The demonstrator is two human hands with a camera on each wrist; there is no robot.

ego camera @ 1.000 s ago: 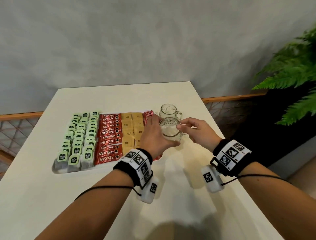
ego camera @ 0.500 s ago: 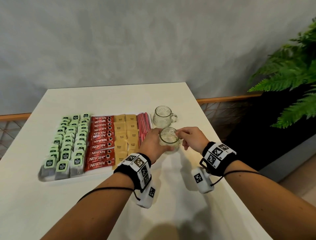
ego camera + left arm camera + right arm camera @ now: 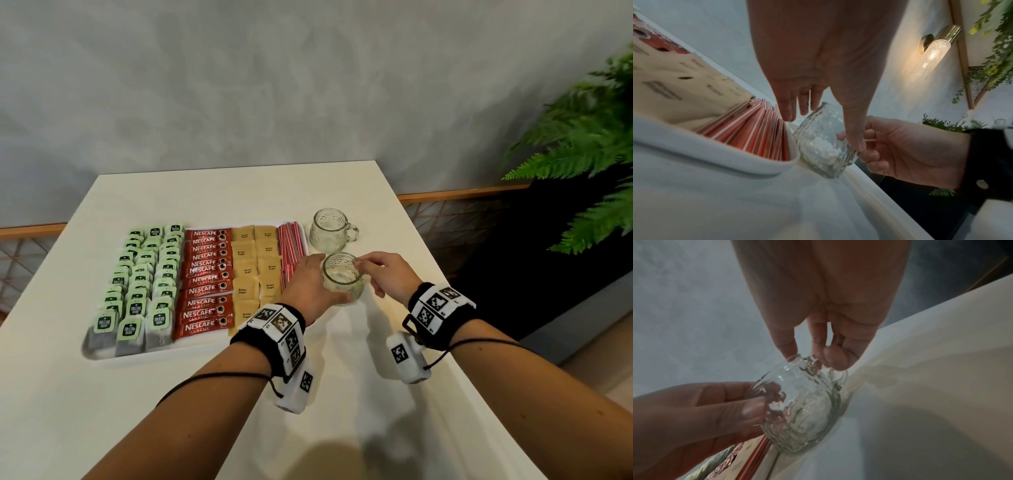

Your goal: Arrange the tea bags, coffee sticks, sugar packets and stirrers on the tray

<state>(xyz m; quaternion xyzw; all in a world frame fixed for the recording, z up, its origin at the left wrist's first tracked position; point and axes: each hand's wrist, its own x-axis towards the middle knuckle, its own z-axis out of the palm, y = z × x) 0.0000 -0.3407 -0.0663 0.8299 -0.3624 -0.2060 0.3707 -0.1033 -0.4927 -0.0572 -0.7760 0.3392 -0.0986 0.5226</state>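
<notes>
A white tray point(image 3: 102, 356) holds green tea bags point(image 3: 144, 274), red coffee sticks point(image 3: 205, 281), brown sugar packets point(image 3: 257, 263) and red stirrers point(image 3: 291, 246) in rows. Just right of the tray's near corner a dimpled glass mug point(image 3: 340, 277) sits on the table. My left hand point(image 3: 308, 284) grips its left side, thumb and fingers around the body point(image 3: 822, 146). My right hand point(image 3: 387, 274) pinches the rim and handle side point(image 3: 803, 410). The left wrist view shows the stirrers point(image 3: 760, 129) fanned against the tray rim point(image 3: 715, 154).
A second glass mug point(image 3: 329, 229) stands behind the held one, handle to the right. The table's right edge point(image 3: 445, 308) runs close to my right hand. A fern point(image 3: 582, 144) hangs beyond it.
Both hands keep hold of the near mug, which has come slightly toward me, away from the far mug. My left hand now covers less of the stirrers.
</notes>
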